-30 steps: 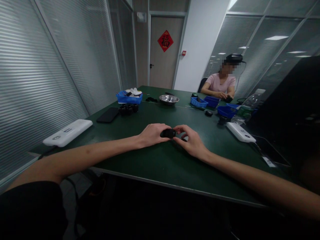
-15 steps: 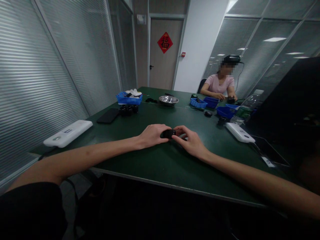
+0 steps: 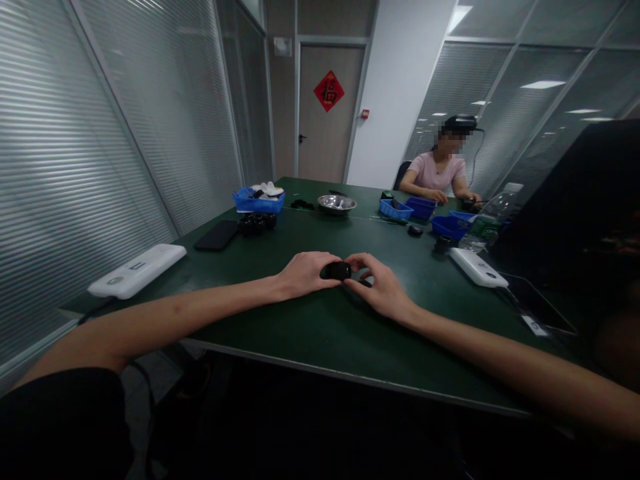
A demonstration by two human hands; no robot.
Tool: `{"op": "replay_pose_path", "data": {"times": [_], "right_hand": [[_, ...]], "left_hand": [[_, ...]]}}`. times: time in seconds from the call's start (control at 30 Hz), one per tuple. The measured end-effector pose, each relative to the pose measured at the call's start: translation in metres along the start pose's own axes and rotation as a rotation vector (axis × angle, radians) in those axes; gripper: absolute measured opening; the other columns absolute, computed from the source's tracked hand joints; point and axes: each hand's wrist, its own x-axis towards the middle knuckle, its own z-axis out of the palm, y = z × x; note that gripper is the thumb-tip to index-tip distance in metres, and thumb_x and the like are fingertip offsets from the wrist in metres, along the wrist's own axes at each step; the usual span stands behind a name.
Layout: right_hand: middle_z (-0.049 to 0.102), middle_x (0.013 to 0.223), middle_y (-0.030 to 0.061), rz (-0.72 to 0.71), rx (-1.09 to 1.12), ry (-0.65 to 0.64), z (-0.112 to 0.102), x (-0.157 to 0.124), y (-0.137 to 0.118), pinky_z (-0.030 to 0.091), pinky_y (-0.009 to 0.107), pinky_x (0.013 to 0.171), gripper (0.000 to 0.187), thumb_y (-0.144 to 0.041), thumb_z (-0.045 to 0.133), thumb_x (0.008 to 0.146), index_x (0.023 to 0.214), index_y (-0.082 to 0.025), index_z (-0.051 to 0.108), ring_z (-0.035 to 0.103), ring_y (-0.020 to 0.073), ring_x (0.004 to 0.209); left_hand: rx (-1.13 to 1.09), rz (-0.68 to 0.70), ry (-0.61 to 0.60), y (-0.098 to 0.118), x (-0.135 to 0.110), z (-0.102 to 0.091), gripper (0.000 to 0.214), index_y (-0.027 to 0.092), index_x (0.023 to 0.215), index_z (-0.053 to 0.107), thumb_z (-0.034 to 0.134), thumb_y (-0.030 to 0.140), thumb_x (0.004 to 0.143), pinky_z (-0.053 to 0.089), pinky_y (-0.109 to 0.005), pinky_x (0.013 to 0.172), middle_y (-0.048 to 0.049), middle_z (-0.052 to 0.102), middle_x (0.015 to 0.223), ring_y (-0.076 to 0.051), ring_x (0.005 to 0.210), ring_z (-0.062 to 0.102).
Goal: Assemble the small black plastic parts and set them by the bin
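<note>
Small black object (image 3: 339,271) at the near middle of the worktop (image 3: 300,333). Left hand (image 3: 306,272): fingers closed on its left end. Right hand (image 3: 383,287): fingers curved about its right end; firm contact cannot be told. Probably light, stiff, somewhat slippery; best held by its sides.

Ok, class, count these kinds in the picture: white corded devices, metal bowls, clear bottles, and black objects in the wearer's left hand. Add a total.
White corded devices: 2
Metal bowl: 1
Clear bottle: 1
Black object in the left hand: 1
Total: 5
</note>
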Motion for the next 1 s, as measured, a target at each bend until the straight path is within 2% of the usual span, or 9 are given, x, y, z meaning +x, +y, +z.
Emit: {"op": "replay_pose_path", "data": {"times": [0.1,0.23,0.3,0.43,0.53,0.63,0.73,0.87,1.0], "right_hand": [[0.067,0.122,0.0079,0.029,-0.003,0.026,0.0002,0.0,-0.002,0.057,0.039,0.081,0.037,-0.033,0.071,0.092,0.126,-0.024,0.06,0.065,0.0249,0.108],[0.07,0.108,0.0066,0.123,-0.017,0.025,0.0008,0.0009,-0.0018,0.057,0.04,0.078,0.03,-0.042,0.064,0.098,0.121,-0.022,0.062,0.068,0.0235,0.095],[0.07,0.106,0.006,0.095,0.001,0.008,0.0013,0.0011,0.0005,0.057,0.04,0.08,0.027,-0.039,0.064,0.098,0.119,-0.023,0.063,0.068,0.023,0.095],[0.068,0.119,0.0074,0.003,0.032,0.015,0.0016,0.0005,0.0027,0.058,0.04,0.085,0.032,-0.03,0.07,0.093,0.123,-0.023,0.062,0.066,0.0242,0.108],[0.069,0.119,0.0076,0.054,0.026,0.046,0.0013,0.0002,0.001,0.058,0.041,0.084,0.034,-0.036,0.069,0.094,0.125,-0.024,0.061,0.067,0.0246,0.106],[0.071,0.108,0.0063,0.118,0.004,0.043,0.0012,0.0003,0.0012,0.058,0.041,0.08,0.029,-0.041,0.064,0.098,0.121,-0.023,0.063,0.069,0.0236,0.097],[0.07,0.11,0.0063,0.07,0.018,0.017,0.0014,0.0004,0.0034,0.058,0.04,0.083,0.027,-0.035,0.066,0.096,0.119,-0.023,0.063,0.068,0.0234,0.1],[0.067,0.122,0.0078,-0.001,0.024,0.032,0.0014,0.0005,0.0022,0.058,0.04,0.087,0.034,-0.03,0.07,0.092,0.123,-0.023,0.061,0.066,0.0241,0.109],[0.07,0.113,0.0074,0.1,-0.001,0.046,0.0007,0.0009,-0.0016,0.058,0.04,0.082,0.03,-0.041,0.064,0.098,0.122,-0.023,0.061,0.068,0.0238,0.101]], "left_hand": [[0.005,-0.002,0.011,0.0005,0.0,0.0,0.043,0.018,0.126,0.066,0.073,0.042,0.091,0.053,-0.034,0.083,-0.0078,0.074,0.117,-0.024,0.101,0.07],[0.011,-0.005,0.007,-0.0001,-0.0004,0.0007,0.044,0.018,0.127,0.066,0.075,0.04,0.09,0.053,-0.034,0.082,-0.0085,0.074,0.118,-0.024,0.1,0.07],[0.009,-0.001,0.001,-0.0003,-0.0006,0.0006,0.043,0.018,0.126,0.066,0.074,0.04,0.09,0.053,-0.034,0.083,-0.0081,0.074,0.117,-0.024,0.101,0.07],[-0.005,0.001,-0.002,0.0002,-0.0006,-0.0003,0.043,0.018,0.125,0.067,0.074,0.042,0.091,0.053,-0.033,0.082,-0.0069,0.074,0.116,-0.024,0.101,0.07],[0.001,-0.009,-0.001,0.0013,-0.0005,-0.001,0.044,0.018,0.127,0.066,0.074,0.041,0.09,0.053,-0.033,0.082,-0.0075,0.074,0.118,-0.024,0.101,0.07],[0.008,-0.013,-0.005,0.0018,-0.0005,-0.0008,0.044,0.017,0.126,0.066,0.074,0.04,0.09,0.053,-0.033,0.082,-0.0081,0.074,0.119,-0.024,0.101,0.07],[0.001,-0.007,-0.007,0.0016,-0.0006,-0.0004,0.042,0.018,0.125,0.067,0.074,0.041,0.09,0.052,-0.033,0.082,-0.0076,0.074,0.116,-0.024,0.1,0.07],[-0.01,-0.003,0.0,0.0016,-0.0004,-0.001,0.042,0.018,0.125,0.067,0.073,0.043,0.091,0.053,-0.034,0.083,-0.0078,0.074,0.116,-0.024,0.101,0.07],[0.0,-0.011,0.002,0.0013,-0.0005,-0.0015,0.044,0.017,0.126,0.066,0.073,0.042,0.091,0.054,-0.036,0.086,-0.0088,0.074,0.118,-0.025,0.103,0.07]]}}
